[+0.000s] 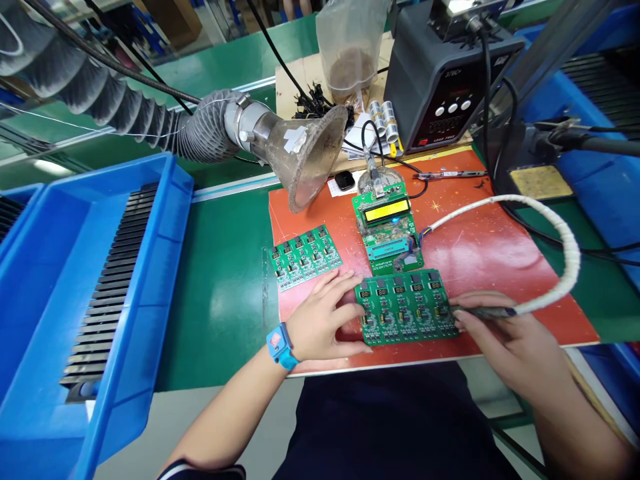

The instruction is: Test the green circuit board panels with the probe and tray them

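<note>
A green circuit board [400, 310] with a row of several small displays lies on the red mat [500, 247]. My left hand [325, 320], its fingers spread, rests at the board's left edge. At the right edge, my right hand [510, 340] grips a dark probe [485, 311] whose tip meets the board near its last section. From the probe a white wrapped cable [570, 253] loops back to a programmer board [385, 227] with a lit yellow screen. A second, similar circuit board [306, 257] lies beyond my left hand.
A fume funnel [315, 157] hangs above the mat's back left. Blue bins [173, 220] stand at left. A dark soldering station [445, 80], a plastic bag [350, 53] and tweezers [457, 175] are at the back. More blue bins [595, 193] line the right.
</note>
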Demonstrator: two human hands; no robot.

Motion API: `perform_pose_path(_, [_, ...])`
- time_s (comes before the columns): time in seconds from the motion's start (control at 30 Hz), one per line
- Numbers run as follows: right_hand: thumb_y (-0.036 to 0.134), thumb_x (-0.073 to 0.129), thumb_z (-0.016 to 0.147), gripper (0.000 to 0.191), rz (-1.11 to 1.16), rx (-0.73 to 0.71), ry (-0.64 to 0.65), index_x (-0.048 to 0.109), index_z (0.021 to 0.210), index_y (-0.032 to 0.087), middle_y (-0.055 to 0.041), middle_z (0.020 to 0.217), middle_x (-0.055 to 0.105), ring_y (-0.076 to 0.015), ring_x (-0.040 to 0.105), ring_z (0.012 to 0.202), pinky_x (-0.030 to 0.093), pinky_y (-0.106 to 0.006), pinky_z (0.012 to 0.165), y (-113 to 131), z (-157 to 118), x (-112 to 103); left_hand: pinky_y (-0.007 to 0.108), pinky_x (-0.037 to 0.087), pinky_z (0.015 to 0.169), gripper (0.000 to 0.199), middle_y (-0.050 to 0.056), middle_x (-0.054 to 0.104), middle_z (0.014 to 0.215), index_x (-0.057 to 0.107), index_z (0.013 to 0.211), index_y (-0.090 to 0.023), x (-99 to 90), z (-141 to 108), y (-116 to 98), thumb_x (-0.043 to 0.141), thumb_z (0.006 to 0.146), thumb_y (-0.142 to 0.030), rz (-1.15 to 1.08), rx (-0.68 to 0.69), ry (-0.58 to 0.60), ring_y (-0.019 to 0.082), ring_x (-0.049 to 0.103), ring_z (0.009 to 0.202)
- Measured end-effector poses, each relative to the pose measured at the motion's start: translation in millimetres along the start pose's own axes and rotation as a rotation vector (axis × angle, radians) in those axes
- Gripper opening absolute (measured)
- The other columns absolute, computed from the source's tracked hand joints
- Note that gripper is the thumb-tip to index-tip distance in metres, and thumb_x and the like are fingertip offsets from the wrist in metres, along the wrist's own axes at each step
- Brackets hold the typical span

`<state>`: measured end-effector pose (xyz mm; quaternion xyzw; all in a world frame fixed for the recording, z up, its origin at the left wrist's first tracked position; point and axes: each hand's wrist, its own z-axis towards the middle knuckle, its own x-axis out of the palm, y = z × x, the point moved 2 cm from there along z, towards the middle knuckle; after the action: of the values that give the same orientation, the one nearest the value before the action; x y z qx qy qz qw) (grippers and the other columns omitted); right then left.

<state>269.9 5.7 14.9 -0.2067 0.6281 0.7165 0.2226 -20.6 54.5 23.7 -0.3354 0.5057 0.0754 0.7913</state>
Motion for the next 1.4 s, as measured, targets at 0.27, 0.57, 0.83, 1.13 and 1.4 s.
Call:
perform_pose_path(0.27, [0.029,0.059,0.092,0.012,0.066,0.036,0.005,0.061,0.103,0.026,-0.0034,0.102,0.062,-0.0184,0.065,0.088,0.056,-0.033,0.078,-2,-2,1,0.057,0.037,0.112,0.062,0.021,0.049,0.137,0.062,0.102,-0.016,3.0,1,3,0.072,0.069,-0.068,-0.047,-0.001,-0.019,0.036,0.048,0.131])
perform_pose_path(0.57, [0.033,0.06,0.092,0.012,0.122,0.089,-0.018,0.062,0.099,0.024,-0.0038,0.096,0.064,-0.0134,0.064,0.066,0.058,-0.027,0.062,5,1,2,0.048,0.049,0.099,0.058,0.019,0.05,0.134,0.06,0.1,-0.018,2.5,4,4,0.074,0.069,-0.065,-0.115,-0.031,-0.015,0.032,0.053,0.122])
perform_pose_path(0.83, [0.032,0.06,0.091,0.014,0.173,0.13,-0.067,0.064,0.1,0.022,-0.0043,0.092,0.067,-0.0133,0.064,0.064,0.058,-0.028,0.062,14,1,-1,0.048,0.048,0.1,0.051,0.018,0.049,0.136,0.06,0.099,-0.019,0.6,5,3,0.075,0.072,-0.059,-0.111,-0.058,0.03,0.033,0.051,0.125])
perform_pose_path(1.13, [0.029,0.058,0.092,0.012,0.17,0.083,-0.031,0.062,0.102,0.024,-0.0057,0.099,0.065,-0.0141,0.065,0.07,0.058,-0.028,0.062,23,-2,15,0.049,0.048,0.101,0.051,0.018,0.049,0.136,0.059,0.1,-0.019,0.2,5,3,0.076,0.072,-0.058,-0.11,-0.046,0.019,0.033,0.051,0.125])
perform_pose_path(1.4, [0.03,0.058,0.092,0.013,0.1,0.055,-0.012,0.061,0.102,0.023,-0.0073,0.101,0.066,-0.0198,0.068,0.083,0.06,-0.035,0.073,22,-1,17,0.049,0.047,0.101,0.05,0.018,0.049,0.138,0.059,0.101,-0.02,1.1,5,3,0.076,0.072,-0.056,-0.12,-0.066,0.028,0.033,0.051,0.125])
